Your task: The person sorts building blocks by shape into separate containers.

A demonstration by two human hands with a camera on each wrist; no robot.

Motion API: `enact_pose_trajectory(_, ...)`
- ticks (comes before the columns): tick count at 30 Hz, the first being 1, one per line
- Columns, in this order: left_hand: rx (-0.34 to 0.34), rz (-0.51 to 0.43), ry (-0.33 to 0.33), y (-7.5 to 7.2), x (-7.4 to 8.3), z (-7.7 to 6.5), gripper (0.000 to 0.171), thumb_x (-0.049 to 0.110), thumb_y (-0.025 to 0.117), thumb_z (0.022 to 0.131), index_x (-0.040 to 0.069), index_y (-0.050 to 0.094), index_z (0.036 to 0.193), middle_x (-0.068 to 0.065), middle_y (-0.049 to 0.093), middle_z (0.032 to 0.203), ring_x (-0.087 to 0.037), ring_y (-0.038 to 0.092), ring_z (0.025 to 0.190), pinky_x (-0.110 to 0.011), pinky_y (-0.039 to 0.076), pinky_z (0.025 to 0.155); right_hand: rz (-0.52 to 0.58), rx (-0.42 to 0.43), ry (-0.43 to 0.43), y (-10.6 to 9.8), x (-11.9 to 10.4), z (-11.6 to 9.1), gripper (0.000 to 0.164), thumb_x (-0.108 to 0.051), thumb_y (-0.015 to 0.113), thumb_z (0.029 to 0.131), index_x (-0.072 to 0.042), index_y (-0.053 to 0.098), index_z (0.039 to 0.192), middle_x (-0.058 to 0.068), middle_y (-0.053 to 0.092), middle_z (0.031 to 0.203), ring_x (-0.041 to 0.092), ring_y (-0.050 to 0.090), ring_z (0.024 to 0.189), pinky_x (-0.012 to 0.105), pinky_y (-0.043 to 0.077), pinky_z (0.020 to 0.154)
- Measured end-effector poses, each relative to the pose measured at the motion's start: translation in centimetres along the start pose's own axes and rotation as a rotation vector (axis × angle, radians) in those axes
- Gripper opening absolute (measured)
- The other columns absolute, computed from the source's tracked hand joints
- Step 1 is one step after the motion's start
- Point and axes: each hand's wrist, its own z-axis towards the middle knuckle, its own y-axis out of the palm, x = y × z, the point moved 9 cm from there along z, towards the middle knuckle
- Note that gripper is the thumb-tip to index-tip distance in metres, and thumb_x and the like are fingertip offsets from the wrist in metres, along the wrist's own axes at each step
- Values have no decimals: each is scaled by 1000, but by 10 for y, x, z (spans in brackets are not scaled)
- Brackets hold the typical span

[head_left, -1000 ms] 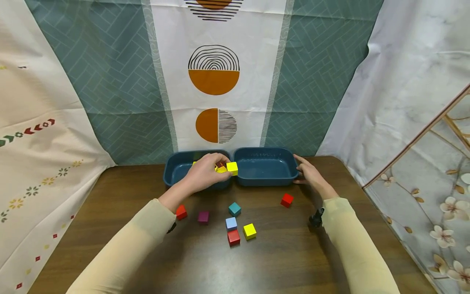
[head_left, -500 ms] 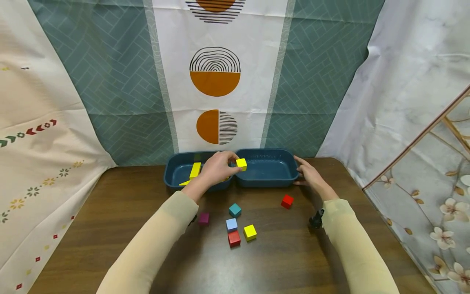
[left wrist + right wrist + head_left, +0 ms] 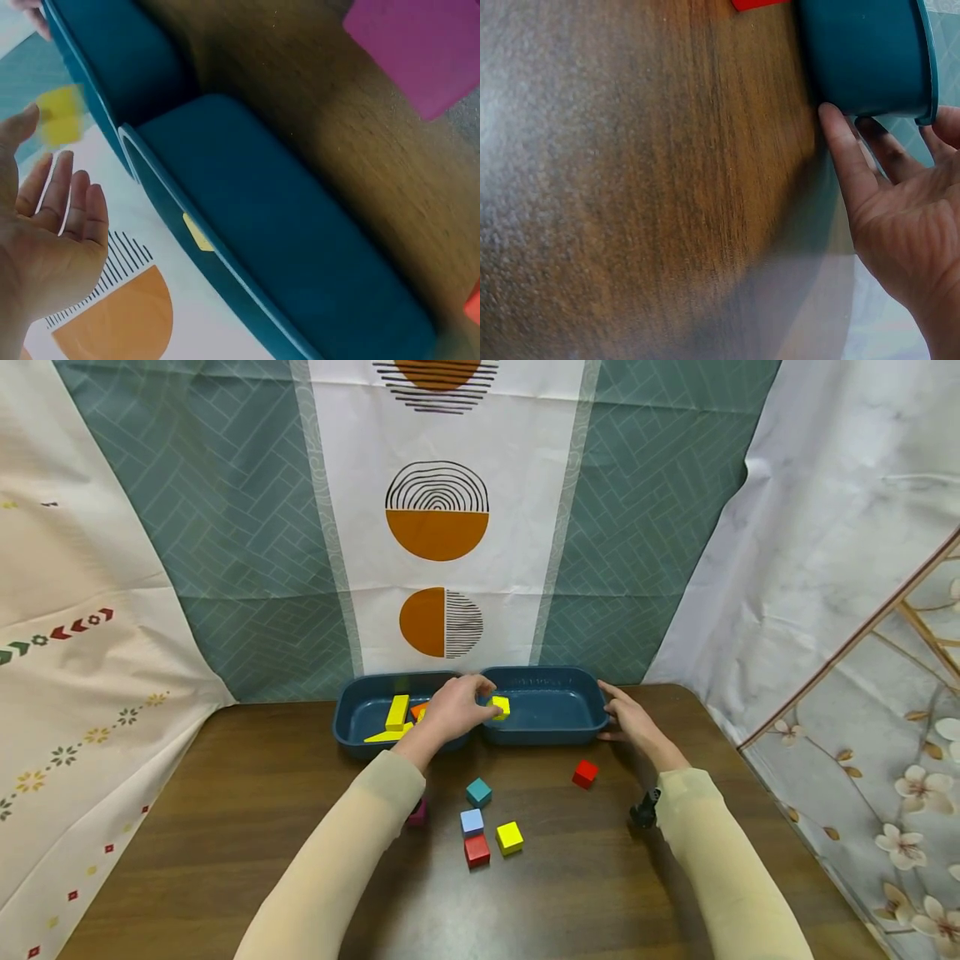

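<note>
A yellow cube (image 3: 501, 707) is at the left end of the right blue bin (image 3: 555, 736), just beyond the fingertips of my left hand (image 3: 453, 707). In the left wrist view the cube (image 3: 61, 116) is blurred, and the left hand's fingers (image 3: 56, 191) are spread with the thumb right at the cube's edge. My right hand (image 3: 632, 717) touches the right end of that bin. Its fingers (image 3: 847, 150) are extended along the bin's end wall (image 3: 870, 60) in the right wrist view.
The left blue bin (image 3: 347, 741) holds yellow blocks (image 3: 397, 713) and an orange piece. On the wooden table (image 3: 225, 827) lie a teal cube (image 3: 478, 792), a light blue cube (image 3: 472, 822), red cubes (image 3: 586, 774), another yellow cube (image 3: 509, 838) and a purple cube (image 3: 417, 814), partly behind the left sleeve.
My left hand has carried the yellow cube rightward from over the left bin to the right bin, lowered it and let go. The right hand has stayed at the bin's end.
</note>
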Motion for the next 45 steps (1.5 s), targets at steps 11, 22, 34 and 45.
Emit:
enact_pose_trajectory(11, 12, -53, 42, -13, -2, -9, 61, 39, 75, 93, 15, 57, 146, -7, 64, 134, -27, 57, 119, -46, 50, 99, -4, -2, -10, 2, -3, -4, 67, -3, 31, 101, -12, 15, 165, 19, 4, 169, 51, 33, 141, 66, 40, 105)
enact_pose_trajectory(22, 44, -124, 63, -38, -1, -19, 62, 37, 76, 93, 19, 54, 149, -5, 62, 136, -29, 55, 124, -48, 49, 100, -8, -3, -2, 2, -1, -2, 67, -3, 30, 101, -12, 15, 165, 18, 1, 170, 51, 29, 144, 67, 38, 106)
enact_pose_trajectory(34, 40, -171, 83, -59, 0, -36, 63, 40, 73, 95, 23, 51, 151, -2, 60, 139, -24, 53, 126, -49, 47, 103, 3, 1, -8, 1, -2, -2, 67, -3, 30, 101, -12, 15, 165, 19, 3, 169, 51, 32, 143, 68, 37, 106)
enact_pose_trajectory(45, 50, -193, 106, -82, -4, -55, 65, 44, 74, 93, 26, 51, 152, 1, 57, 142, -28, 52, 128, -52, 47, 104, -11, -4, -5, 1, 0, -2, 66, -4, 30, 101, -13, 15, 165, 19, 3, 169, 51, 33, 141, 66, 40, 105)
